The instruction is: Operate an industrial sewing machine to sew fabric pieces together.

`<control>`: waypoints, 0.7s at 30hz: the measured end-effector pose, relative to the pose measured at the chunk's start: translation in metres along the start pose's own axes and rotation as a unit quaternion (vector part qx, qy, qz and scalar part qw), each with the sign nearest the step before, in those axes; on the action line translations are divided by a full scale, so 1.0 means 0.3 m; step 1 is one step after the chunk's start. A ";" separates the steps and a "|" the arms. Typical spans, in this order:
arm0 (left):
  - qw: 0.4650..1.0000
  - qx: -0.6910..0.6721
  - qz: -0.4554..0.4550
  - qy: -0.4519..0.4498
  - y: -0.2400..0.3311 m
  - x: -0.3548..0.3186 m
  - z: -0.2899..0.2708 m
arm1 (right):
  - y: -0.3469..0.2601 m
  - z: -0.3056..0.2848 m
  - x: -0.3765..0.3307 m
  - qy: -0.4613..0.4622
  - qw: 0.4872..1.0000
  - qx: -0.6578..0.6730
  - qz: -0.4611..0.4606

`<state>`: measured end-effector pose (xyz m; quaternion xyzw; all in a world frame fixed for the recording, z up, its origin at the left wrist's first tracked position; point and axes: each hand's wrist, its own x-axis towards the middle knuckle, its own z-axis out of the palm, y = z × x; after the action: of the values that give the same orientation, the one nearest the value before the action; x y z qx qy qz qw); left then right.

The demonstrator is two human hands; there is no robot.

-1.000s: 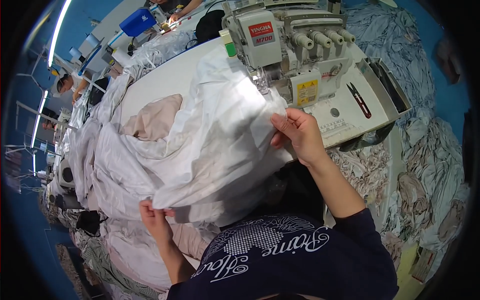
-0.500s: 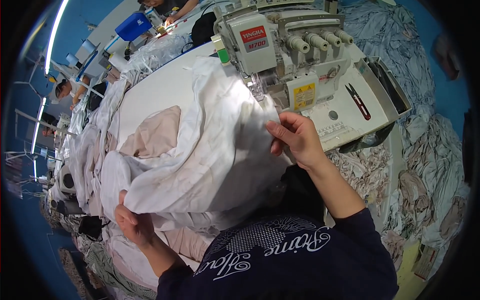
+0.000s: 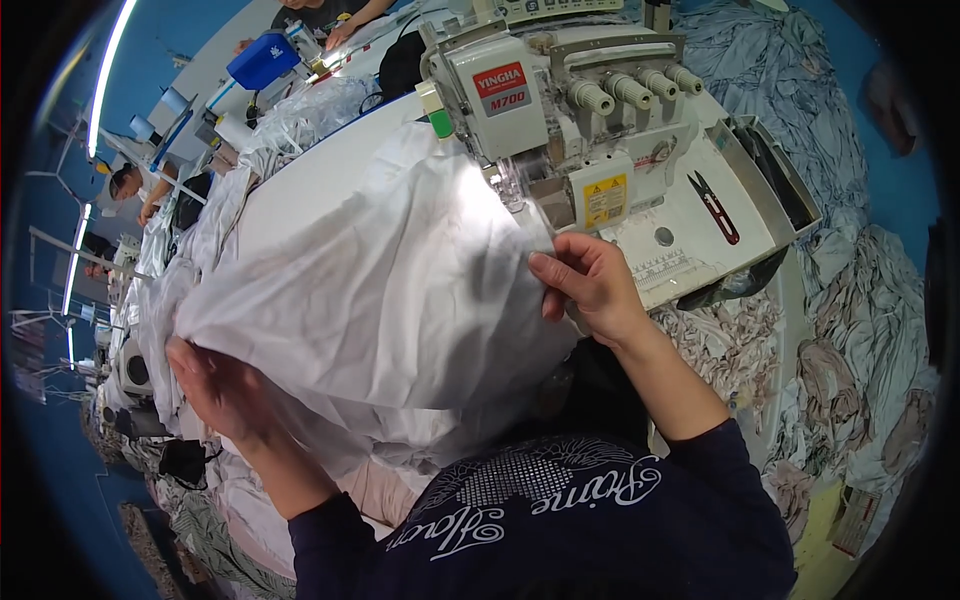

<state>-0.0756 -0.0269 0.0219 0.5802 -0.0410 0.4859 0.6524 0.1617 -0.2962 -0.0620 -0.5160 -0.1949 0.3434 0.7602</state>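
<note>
A large piece of thin white fabric (image 3: 370, 270) spreads from the needle area of a white overlock sewing machine (image 3: 500, 105) toward my body. Close below the presser foot, my right hand (image 3: 590, 285) pinches the fabric's right edge between thumb and fingers. My left hand (image 3: 220, 390) holds the fabric's far left part, stretched up and outward, with some fingers behind the cloth. A bright lamp spot falls on the fabric beside the needle. Beneath it, a beige piece of fabric (image 3: 385, 482) shows near my lap.
Red-handled thread snips (image 3: 714, 208) lie on the machine's table (image 3: 690, 250), beside a grey tray (image 3: 775, 175). Heaps of pale fabric (image 3: 850, 330) line the right side, with scraps (image 3: 725, 340) below the table. Other people work at the back left.
My left hand has moved left and up, drawing the white fabric out wider and flatter. It now covers the beige cloth on the table. My right hand has barely moved.
</note>
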 end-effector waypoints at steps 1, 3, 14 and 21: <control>0.996 0.024 0.015 0.086 -0.009 0.023 -0.001 | 0.002 -0.003 0.001 0.000 1.000 0.000 0.000; 0.999 -0.004 0.030 0.028 -0.020 0.082 -0.001 | 0.007 -0.007 0.003 -0.006 1.000 0.006 0.000; 0.991 -0.057 0.064 -0.103 -0.025 0.412 0.049 | 0.001 -0.001 0.003 -0.001 1.000 0.009 0.004; 0.995 0.046 0.090 0.016 0.007 0.601 0.096 | 0.000 0.006 -0.003 -0.010 1.000 0.015 0.000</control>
<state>0.0320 0.0556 0.1439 0.5959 -0.0603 0.5529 0.5793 0.1600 -0.2957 -0.0613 -0.5012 -0.1975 0.3511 0.7658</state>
